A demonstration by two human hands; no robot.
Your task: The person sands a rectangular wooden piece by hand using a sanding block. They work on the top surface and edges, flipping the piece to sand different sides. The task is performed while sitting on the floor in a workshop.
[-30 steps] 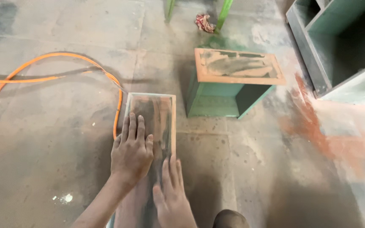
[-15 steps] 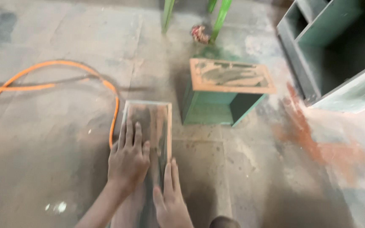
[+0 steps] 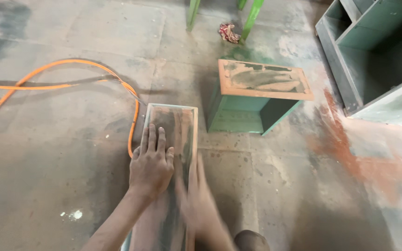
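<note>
We are looking down at a long narrow panel (image 3: pixel 173 139) that is lying flat on the concrete floor (image 3: pixel 61 186), running from the near edge of the scene away toward the middle. Its face is showing brownish dust over green paint, with a pale green rim around the far end. Our left hand (image 3: pixel 152 165) is resting palm down on the left half of the panel, fingers stretched out flat and close together, pointing far; it is pressing on the surface and gripping nothing. Our right hand (image 3: pixel 198 204) is lying just to the right of it, over the panel's right edge, but it is blurring badly, so we cannot tell how far open it is or whether it is holding anything.

Just to the left of the panel an orange hose (image 3: pixel 70 65) is curving across the floor, its near loop passing close beside the panel's left edge. To the far right of the panel, near but apart from it, 1 small green box (image 3: pixel 252 109) is standing with a dusty orange-brown top. Farther right, a large green cabinet (image 3: pixel 373 51) with open compartments is filling the far corner. At the far edge, 2 bright green legs (image 3: pixel 252 16) are rising, with a reddish rag (image 3: pixel 229 32) lying between them.
</note>
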